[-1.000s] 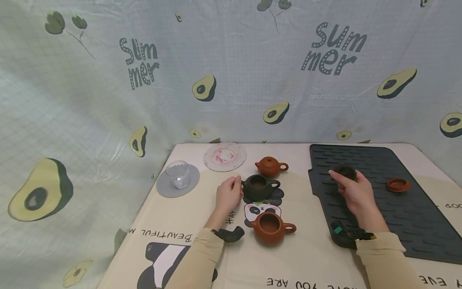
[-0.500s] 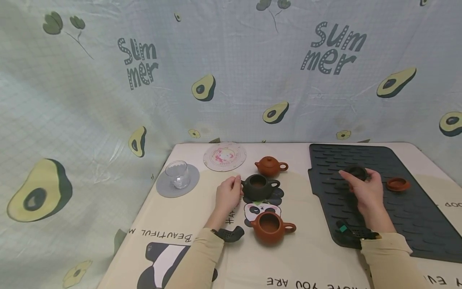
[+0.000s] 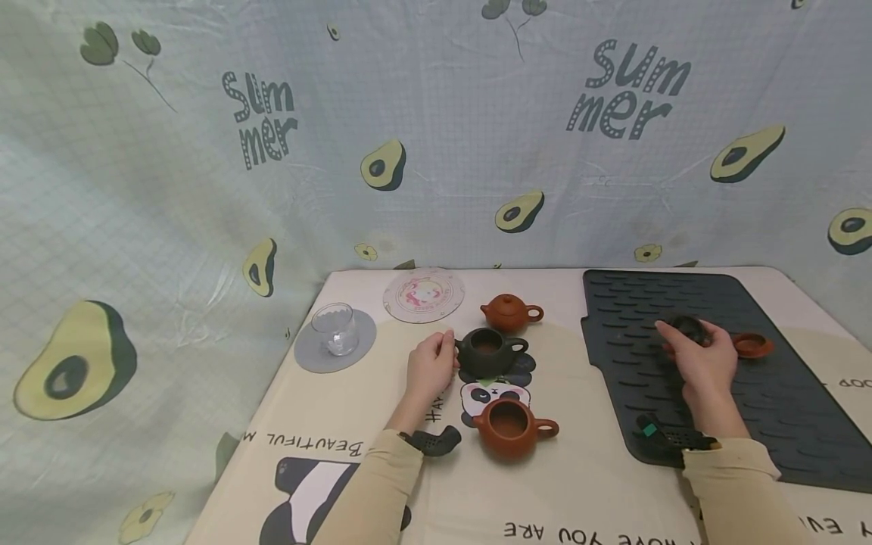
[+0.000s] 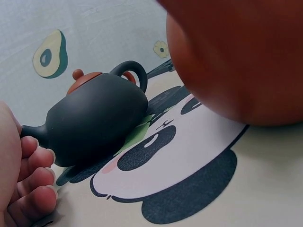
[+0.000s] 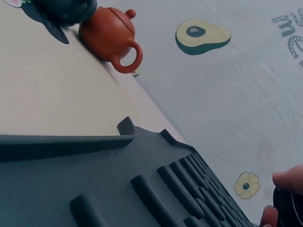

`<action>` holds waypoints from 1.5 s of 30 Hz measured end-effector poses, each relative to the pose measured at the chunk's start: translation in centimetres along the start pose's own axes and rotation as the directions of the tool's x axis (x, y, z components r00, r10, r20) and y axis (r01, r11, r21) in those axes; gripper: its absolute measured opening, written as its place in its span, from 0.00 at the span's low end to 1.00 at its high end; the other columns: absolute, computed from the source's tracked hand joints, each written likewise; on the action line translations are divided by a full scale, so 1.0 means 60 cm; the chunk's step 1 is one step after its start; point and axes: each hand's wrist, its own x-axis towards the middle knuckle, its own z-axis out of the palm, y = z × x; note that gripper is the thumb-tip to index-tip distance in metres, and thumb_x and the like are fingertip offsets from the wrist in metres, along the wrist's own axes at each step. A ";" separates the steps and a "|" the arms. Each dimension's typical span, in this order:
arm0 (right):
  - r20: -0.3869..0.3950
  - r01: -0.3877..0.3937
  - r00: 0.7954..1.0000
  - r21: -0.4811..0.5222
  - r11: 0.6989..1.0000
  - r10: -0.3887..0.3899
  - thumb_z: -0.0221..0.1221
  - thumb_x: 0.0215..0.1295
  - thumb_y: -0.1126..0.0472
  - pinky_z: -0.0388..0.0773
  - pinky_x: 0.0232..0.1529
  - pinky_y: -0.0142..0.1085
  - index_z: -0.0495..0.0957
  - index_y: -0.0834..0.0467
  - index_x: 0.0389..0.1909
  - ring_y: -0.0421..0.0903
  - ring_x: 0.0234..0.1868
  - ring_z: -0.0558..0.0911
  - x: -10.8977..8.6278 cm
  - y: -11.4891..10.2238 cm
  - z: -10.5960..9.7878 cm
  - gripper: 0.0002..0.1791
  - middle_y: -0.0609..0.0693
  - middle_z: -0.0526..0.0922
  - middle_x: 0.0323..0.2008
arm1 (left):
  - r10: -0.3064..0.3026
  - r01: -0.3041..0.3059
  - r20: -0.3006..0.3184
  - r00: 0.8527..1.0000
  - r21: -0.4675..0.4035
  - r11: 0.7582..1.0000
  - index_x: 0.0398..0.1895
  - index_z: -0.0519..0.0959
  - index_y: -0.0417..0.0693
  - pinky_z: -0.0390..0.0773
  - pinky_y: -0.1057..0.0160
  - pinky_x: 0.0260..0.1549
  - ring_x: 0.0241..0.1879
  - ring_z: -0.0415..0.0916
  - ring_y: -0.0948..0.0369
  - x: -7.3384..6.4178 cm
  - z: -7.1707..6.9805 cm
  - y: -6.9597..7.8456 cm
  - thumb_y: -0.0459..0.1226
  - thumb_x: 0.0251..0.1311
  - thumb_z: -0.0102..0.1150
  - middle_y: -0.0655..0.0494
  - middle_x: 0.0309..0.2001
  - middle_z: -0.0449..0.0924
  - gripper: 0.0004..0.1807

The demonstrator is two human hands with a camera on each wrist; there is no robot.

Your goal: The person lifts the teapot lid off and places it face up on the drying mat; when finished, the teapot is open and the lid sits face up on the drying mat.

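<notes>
My left hand (image 3: 431, 369) pinches the spout of a lidless black teapot (image 3: 487, 365), which stands on the tablecloth. In the left wrist view the spout runs in between the thumb and curled fingers (image 4: 35, 175). Over a dark ridged mat, my right hand (image 3: 708, 371) holds a small round black lid (image 3: 689, 328) between thumb and fingers. At the right wrist view's edge only part of that black lid (image 5: 288, 208) shows. Just right of this hand, a reddish-brown lid (image 3: 753, 346) lies on the mat, partly covered by the hand.
A lidded brown teapot (image 3: 509, 312) stands behind the black one, and a lidless brown teapot (image 3: 512, 431) in front. At left, a glass cup (image 3: 336, 331) sits on a grey coaster (image 3: 368, 341). A pink-patterned round mat (image 3: 424, 295) lies behind. The dark ridged mat (image 3: 633, 378) covers the right side.
My right hand has moved to the right over the mat with the black lid, closer to the brown lid, which it now partly covers. The left hand and black teapot have stayed in place.
</notes>
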 end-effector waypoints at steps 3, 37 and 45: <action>-0.008 -0.013 1.000 0.020 1.000 0.014 0.71 0.63 0.48 0.74 0.29 0.22 0.60 0.56 0.77 0.29 0.29 0.78 0.002 0.000 -0.004 0.46 0.40 0.69 0.45 | 0.000 0.000 -0.002 1.000 0.001 1.000 0.29 0.77 0.48 0.72 0.64 0.20 0.19 0.73 0.60 0.000 0.000 -0.001 0.50 0.80 0.46 0.57 0.21 0.77 0.22; -0.113 0.125 0.977 -0.397 0.910 -0.183 0.61 0.69 0.47 0.58 0.65 0.64 0.56 0.68 0.74 0.70 0.69 0.58 0.000 0.018 -0.035 0.43 0.72 0.54 0.71 | 0.015 -0.015 -0.005 1.000 -0.004 1.000 0.28 0.77 0.48 0.71 0.64 0.20 0.19 0.72 0.60 -0.001 0.002 -0.003 0.49 0.80 0.46 0.57 0.21 0.77 0.22; -0.063 0.145 0.979 -0.457 0.877 -0.195 0.61 0.70 0.48 0.59 0.62 0.65 0.57 0.71 0.73 0.71 0.69 0.56 0.001 0.023 -0.041 0.43 0.75 0.54 0.69 | 0.014 -0.014 -0.002 1.000 0.001 1.000 0.29 0.78 0.48 0.72 0.64 0.20 0.19 0.73 0.59 -0.001 0.002 -0.003 0.49 0.80 0.47 0.57 0.21 0.77 0.22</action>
